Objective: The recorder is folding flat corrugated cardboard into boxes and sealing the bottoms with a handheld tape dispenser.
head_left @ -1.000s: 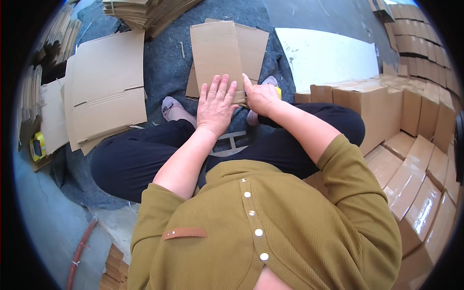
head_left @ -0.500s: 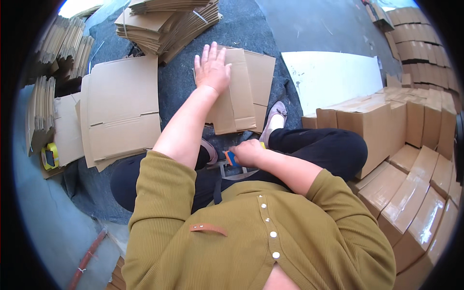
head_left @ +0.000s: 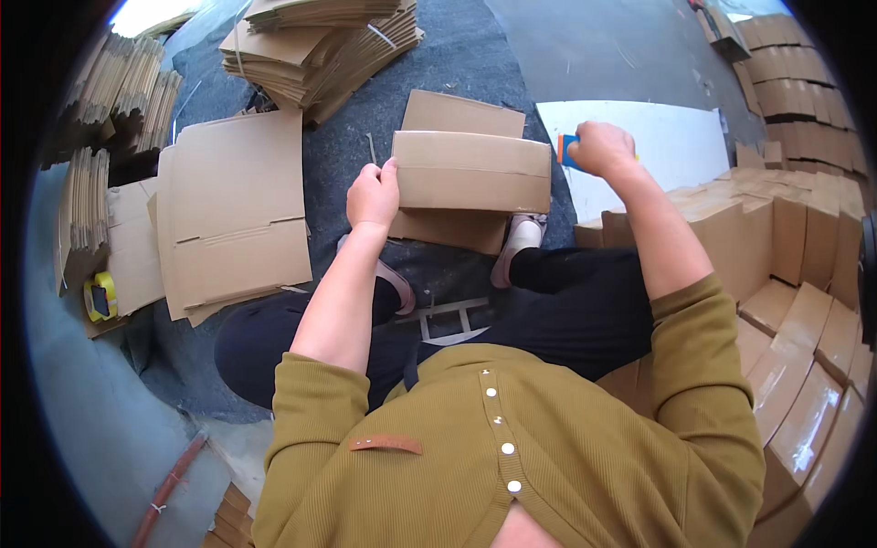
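A brown cardboard box (head_left: 470,172), folded into an oblong shape, is in front of me above my feet. My left hand (head_left: 373,195) is closed on its left end, with the thumb along the edge. Off the box's right end, my right hand (head_left: 603,149) is wrapped round a tape dispenser (head_left: 571,152) with a blue body and an orange front edge. The rest of the dispenser is mostly hidden by my fingers. Beneath the box, a flat cardboard sheet (head_left: 464,111) shows at the far and near sides.
Flattened cartons (head_left: 239,196) lie to my left, beside a yellow tape roll (head_left: 100,296). Bundled cardboard (head_left: 311,64) is stacked at the far side. A white board (head_left: 671,137) lies far right, and closed boxes (head_left: 776,356) fill the right side.
The flat cardboard under my left hand is now an opened-out box, turned crosswise. My left hand came nearer and took its left end. My right hand moved far and right with the tape dispenser.
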The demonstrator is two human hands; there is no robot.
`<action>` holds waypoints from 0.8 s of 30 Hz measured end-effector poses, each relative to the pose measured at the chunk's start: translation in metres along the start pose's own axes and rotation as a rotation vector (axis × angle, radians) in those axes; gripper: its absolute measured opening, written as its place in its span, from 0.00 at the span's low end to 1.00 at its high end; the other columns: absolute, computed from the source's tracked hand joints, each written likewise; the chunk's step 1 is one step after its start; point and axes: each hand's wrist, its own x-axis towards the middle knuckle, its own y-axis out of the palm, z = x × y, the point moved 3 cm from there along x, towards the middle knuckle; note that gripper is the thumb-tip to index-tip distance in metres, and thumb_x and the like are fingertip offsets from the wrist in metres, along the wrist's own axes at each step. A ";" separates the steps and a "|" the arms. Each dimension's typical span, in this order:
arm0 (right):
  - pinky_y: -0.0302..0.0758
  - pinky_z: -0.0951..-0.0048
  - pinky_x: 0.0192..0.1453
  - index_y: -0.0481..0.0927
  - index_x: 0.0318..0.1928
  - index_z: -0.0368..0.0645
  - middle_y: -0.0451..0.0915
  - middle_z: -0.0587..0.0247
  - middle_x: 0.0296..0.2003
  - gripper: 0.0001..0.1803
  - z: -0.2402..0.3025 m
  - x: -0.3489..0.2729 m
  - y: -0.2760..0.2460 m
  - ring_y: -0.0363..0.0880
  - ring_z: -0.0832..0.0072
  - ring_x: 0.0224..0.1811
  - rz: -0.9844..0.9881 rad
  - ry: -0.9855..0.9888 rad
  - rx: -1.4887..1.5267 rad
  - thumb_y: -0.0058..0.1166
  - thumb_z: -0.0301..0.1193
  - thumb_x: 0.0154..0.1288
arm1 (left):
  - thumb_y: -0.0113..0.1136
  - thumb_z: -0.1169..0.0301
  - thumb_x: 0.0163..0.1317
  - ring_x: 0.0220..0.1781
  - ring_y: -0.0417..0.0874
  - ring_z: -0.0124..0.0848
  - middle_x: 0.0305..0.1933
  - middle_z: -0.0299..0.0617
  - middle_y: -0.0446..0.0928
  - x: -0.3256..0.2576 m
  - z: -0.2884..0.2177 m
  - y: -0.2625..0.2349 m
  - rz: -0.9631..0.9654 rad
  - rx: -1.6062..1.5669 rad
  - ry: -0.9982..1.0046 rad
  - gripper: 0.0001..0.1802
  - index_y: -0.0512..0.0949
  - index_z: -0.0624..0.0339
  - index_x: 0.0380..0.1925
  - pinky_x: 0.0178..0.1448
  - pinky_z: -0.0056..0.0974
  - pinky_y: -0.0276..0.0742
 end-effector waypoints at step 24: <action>0.78 0.75 0.45 0.87 0.45 0.38 0.84 0.66 0.34 0.15 0.027 -0.087 -0.034 0.79 0.81 0.38 -0.086 -0.573 1.111 0.63 0.36 0.65 | 0.56 0.64 0.73 0.34 0.78 0.23 0.35 0.34 0.80 -0.092 -0.086 -0.009 0.522 -1.304 -0.233 0.10 0.78 0.59 0.43 0.39 0.31 0.75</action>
